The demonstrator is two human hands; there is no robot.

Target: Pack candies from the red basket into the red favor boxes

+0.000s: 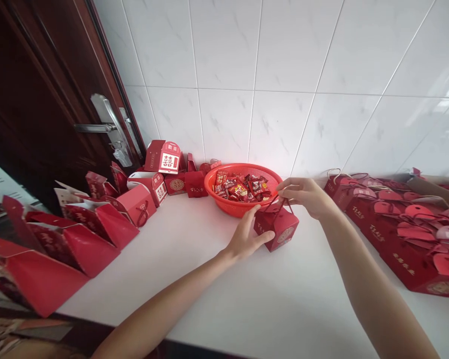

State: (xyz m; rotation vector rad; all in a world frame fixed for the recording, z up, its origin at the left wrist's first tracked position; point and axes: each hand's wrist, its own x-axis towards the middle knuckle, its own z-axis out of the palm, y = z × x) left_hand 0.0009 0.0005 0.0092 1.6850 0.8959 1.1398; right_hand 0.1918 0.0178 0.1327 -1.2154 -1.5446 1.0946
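A small red paper gift box (276, 227) with a round gold emblem stands on the white table, in front of the candy basket. My left hand (247, 235) grips its left side, thumb across the near face and fingers at the upper edge. Above the box, the fingertips of my right hand (303, 193) pinch its thin dark red cord handle (283, 203), which is pulled upward. Just behind, an orange-red plastic basket (224, 205) holds wrapped candies (243, 188) in red, brown and yellow.
Rows of closed red gift boxes (383, 243) with cords fill the right side. Larger red boxes (93, 239), several with raised flaps, line the left edge. More boxes (170, 159) are stacked near a dark wooden door (33, 75). A tiled wall (228, 60) bounds the table's back.
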